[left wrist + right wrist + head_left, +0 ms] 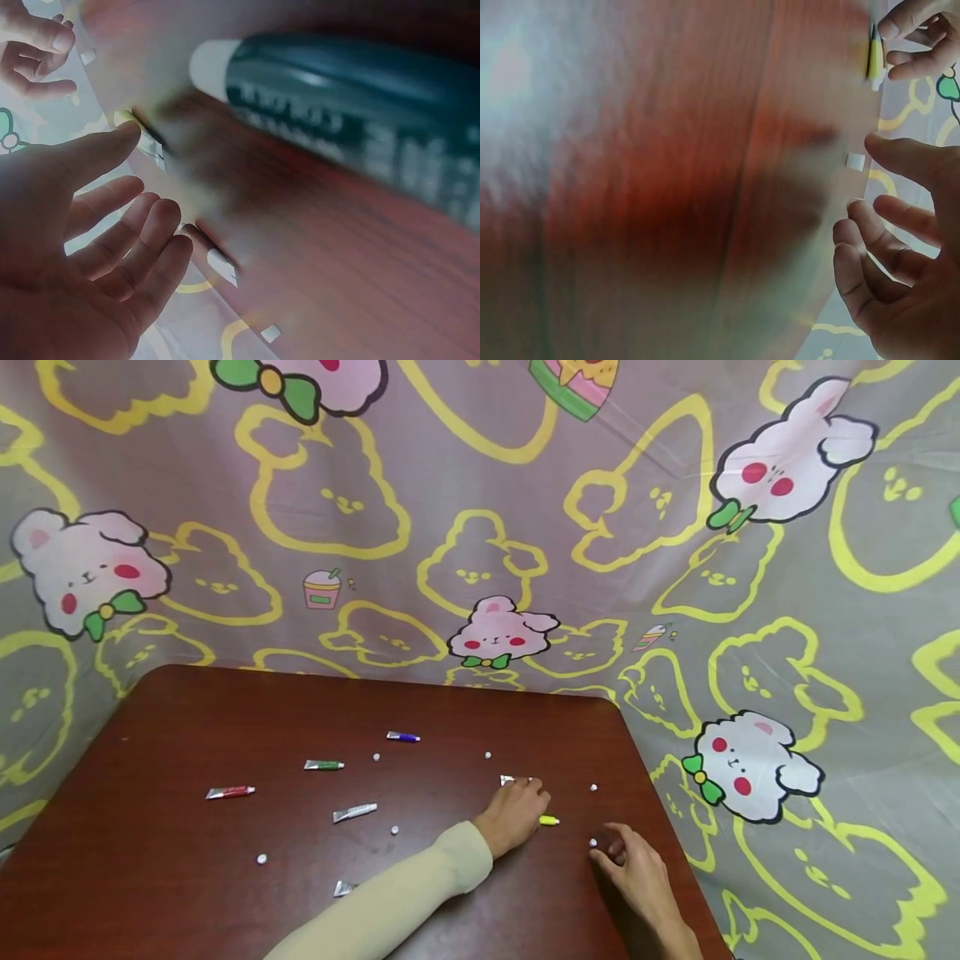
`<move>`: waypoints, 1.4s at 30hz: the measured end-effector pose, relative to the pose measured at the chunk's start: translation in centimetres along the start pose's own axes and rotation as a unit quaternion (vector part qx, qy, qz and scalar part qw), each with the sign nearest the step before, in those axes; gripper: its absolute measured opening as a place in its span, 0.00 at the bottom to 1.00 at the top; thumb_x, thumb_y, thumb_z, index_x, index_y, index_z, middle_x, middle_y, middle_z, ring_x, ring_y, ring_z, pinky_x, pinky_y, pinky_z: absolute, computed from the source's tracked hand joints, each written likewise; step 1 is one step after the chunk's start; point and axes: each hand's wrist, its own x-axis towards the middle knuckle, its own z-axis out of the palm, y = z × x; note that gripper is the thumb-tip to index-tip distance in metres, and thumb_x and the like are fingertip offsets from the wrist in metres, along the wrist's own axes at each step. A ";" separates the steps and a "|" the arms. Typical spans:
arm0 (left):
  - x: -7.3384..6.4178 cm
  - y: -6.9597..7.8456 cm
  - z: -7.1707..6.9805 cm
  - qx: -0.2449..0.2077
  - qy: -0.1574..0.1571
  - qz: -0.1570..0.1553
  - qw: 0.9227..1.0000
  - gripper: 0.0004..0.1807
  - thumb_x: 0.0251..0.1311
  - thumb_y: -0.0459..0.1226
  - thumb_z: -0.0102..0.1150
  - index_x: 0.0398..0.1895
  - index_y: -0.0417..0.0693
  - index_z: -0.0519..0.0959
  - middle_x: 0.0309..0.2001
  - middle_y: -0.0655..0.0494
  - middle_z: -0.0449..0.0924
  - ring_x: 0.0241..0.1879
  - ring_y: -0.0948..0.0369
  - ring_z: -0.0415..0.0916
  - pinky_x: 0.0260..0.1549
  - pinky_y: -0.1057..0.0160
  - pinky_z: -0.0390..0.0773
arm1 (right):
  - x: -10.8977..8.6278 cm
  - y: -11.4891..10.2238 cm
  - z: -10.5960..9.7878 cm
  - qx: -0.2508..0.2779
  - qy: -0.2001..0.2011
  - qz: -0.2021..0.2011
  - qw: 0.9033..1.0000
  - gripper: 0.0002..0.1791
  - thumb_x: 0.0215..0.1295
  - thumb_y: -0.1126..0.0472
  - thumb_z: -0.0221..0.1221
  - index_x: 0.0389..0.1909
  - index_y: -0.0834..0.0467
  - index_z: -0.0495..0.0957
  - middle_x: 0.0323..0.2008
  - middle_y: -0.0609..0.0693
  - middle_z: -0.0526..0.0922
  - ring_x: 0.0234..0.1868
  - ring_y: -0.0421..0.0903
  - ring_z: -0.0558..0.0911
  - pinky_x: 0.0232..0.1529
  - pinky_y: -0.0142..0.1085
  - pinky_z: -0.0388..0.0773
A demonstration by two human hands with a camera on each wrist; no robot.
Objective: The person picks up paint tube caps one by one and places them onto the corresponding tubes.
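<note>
My left hand hovers over a small yellow paint tube, its fingers loosely bent and holding nothing. In the left wrist view the thumb tip overlaps the yellow end of that tube. Just beyond the fingers lies another tube, silver at its flat end and partly covered by the hand. My right hand is at the table's right side, thumb and fingers spread apart around a small white cap. The right wrist view shows this cap off the thumb tip, with a gap to the fingers.
On the brown table lie a blue tube, a green tube, a red tube and a silver-white tube. The left sleeve hides most of another tube. Several white caps are scattered about. A patterned curtain surrounds the table.
</note>
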 end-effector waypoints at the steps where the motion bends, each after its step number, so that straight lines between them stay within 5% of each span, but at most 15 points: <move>1: 0.0 0.0 0.1 0.003 0.000 0.000 1.000 0.14 0.55 0.51 0.81 0.41 0.61 0.88 0.42 0.62 0.85 0.43 0.63 0.84 0.42 0.66 0.83 | 0.1 0.0 -0.1 -0.001 -0.010 0.004 1.000 0.26 0.63 0.51 0.78 0.59 0.55 0.84 0.33 0.43 0.82 0.35 0.38 0.81 0.37 0.40 0.77; 14: 0.7 0.2 0.2 0.006 -0.018 0.001 1.000 0.13 0.56 0.52 0.80 0.41 0.62 0.90 0.41 0.63 0.85 0.42 0.63 0.83 0.41 0.67 0.82 | 1.0 0.0 -0.3 -0.011 -0.035 -0.016 0.999 0.20 0.63 0.53 0.78 0.54 0.53 0.87 0.33 0.42 0.82 0.36 0.39 0.81 0.38 0.40 0.77; 21: 0.7 0.2 0.5 0.005 0.010 0.015 1.000 0.04 0.61 0.45 0.73 0.38 0.62 0.89 0.39 0.63 0.87 0.40 0.62 0.84 0.40 0.65 0.82 | 1.1 -0.4 -0.2 -0.014 -0.038 -0.026 0.999 0.10 0.64 0.58 0.77 0.43 0.49 0.88 0.32 0.40 0.82 0.34 0.36 0.79 0.36 0.37 0.75; 29: 0.5 0.6 0.4 0.005 -0.012 0.021 1.000 0.04 0.67 0.44 0.67 0.41 0.64 0.89 0.42 0.64 0.87 0.42 0.64 0.84 0.38 0.66 0.80 | 0.8 -0.5 0.1 -0.016 -0.032 -0.037 0.999 0.06 0.67 0.60 0.75 0.38 0.46 0.87 0.32 0.39 0.82 0.35 0.36 0.80 0.39 0.37 0.78; 42: 0.2 1.3 0.9 0.044 0.019 0.043 0.998 0.05 0.67 0.46 0.65 0.40 0.68 0.89 0.41 0.68 0.87 0.44 0.65 0.81 0.41 0.67 0.78 | 1.0 -0.7 0.6 -0.015 -0.027 -0.052 0.998 0.07 0.66 0.63 0.73 0.35 0.48 0.85 0.30 0.39 0.83 0.34 0.36 0.82 0.38 0.39 0.79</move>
